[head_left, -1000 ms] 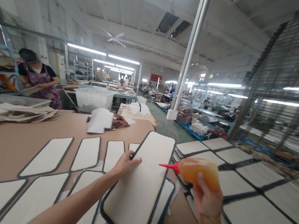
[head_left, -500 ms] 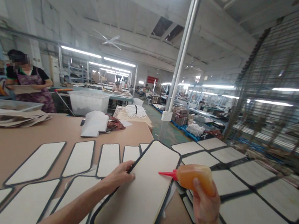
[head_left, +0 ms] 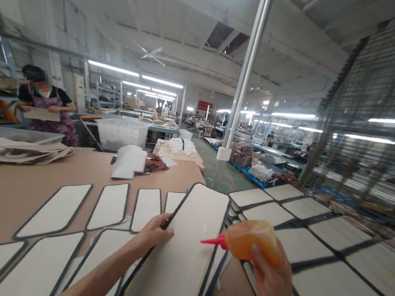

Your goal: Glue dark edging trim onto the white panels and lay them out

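My left hand grips the left edge of a cream panel with a dark border and rounded corners, thumb on its face. The panel is tilted up off the table. In my right hand is a squeeze bottle of amber liquid, perhaps glue, its red nozzle pointing left over the panel's face. Whether the nozzle tip touches the surface I cannot tell. Similar panels lie in rows to the left, and more panels are laid out at the right.
On the brown table are white papers and a stack of flat sheets. A co-worker stands at the far left holding a flat piece. A clear plastic bin and a metal rack stand beyond.
The bottle has shifted left and slightly down, its nozzle now lower along the panel. The panel's far end has swung a little left. My left hand keeps its grip.
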The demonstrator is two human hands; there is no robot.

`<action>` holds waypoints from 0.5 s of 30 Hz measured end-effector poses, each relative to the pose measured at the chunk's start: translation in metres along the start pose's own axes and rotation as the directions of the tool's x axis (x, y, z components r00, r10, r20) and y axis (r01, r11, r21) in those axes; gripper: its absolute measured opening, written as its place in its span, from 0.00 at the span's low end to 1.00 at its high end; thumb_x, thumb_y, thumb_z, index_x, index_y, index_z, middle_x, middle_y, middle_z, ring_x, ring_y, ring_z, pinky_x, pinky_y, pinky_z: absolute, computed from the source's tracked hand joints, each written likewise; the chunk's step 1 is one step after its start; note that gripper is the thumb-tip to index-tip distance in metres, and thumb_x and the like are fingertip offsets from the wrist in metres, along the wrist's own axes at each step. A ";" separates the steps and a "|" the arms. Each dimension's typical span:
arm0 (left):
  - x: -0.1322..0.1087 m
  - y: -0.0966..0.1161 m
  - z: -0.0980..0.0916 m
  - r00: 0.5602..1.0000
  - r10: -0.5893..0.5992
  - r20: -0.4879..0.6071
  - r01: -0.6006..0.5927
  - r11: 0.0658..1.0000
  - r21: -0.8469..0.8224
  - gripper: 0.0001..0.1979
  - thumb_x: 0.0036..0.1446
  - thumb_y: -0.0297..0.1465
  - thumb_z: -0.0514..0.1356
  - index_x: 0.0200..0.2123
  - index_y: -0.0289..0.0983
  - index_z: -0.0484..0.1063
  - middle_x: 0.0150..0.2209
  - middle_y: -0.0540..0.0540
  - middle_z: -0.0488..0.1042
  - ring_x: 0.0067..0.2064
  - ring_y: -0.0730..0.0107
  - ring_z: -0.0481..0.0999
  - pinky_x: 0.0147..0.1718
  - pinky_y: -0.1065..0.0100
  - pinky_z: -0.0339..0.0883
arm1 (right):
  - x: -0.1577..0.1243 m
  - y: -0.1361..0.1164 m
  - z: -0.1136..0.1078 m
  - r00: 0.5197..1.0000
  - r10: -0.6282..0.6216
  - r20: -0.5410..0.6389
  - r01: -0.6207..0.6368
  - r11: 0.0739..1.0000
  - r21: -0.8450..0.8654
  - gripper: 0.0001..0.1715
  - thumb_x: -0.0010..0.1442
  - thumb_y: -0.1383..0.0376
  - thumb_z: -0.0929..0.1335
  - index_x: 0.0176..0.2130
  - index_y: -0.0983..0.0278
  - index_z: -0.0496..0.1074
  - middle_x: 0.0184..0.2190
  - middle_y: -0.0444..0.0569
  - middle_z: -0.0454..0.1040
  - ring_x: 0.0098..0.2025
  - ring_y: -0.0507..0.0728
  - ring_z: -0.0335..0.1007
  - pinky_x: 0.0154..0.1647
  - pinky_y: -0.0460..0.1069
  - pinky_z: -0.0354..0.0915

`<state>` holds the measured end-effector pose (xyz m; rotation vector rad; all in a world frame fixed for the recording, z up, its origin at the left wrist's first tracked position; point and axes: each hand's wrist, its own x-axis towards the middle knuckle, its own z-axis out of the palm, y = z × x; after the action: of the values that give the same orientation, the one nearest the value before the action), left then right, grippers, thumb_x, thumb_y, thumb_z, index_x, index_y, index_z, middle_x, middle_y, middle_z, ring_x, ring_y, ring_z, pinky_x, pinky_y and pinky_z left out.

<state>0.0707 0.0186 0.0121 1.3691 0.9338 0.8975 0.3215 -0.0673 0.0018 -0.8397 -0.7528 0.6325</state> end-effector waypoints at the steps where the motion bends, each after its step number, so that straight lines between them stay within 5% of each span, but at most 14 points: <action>1: -0.002 -0.003 0.000 1.000 0.003 0.008 -0.003 1.000 -0.005 0.20 0.36 0.31 0.58 0.38 0.33 0.70 0.32 0.46 0.77 0.36 0.57 0.75 0.35 0.64 0.66 | 0.009 -0.008 0.005 1.000 0.018 0.016 -0.018 1.000 0.017 0.29 0.44 0.61 0.76 0.46 0.61 0.70 0.39 0.44 0.77 0.40 0.54 0.74 0.39 0.45 0.71; 6: -0.004 -0.013 -0.001 0.998 0.036 0.053 -0.041 0.993 0.111 0.21 0.37 0.30 0.56 0.39 0.34 0.71 0.33 0.47 0.77 0.41 0.55 0.74 0.39 0.63 0.66 | 0.036 -0.010 0.017 0.989 0.141 0.048 -0.144 0.988 0.050 0.25 0.41 0.61 0.77 0.41 0.62 0.74 0.38 0.45 0.77 0.40 0.56 0.73 0.46 0.52 0.68; 15: -0.005 -0.024 -0.022 0.999 -0.011 0.041 0.000 0.965 0.261 0.21 0.36 0.30 0.54 0.38 0.35 0.72 0.35 0.47 0.77 0.43 0.53 0.74 0.42 0.62 0.66 | 0.039 -0.002 0.015 0.971 0.237 0.030 -0.239 0.966 0.097 0.27 0.36 0.59 0.79 0.39 0.59 0.76 0.40 0.44 0.78 0.48 0.59 0.70 0.62 0.59 0.51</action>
<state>0.0485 0.0223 -0.0120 1.6020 1.0509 0.7567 0.3320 -0.0333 0.0231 -0.8391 -0.6357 0.8869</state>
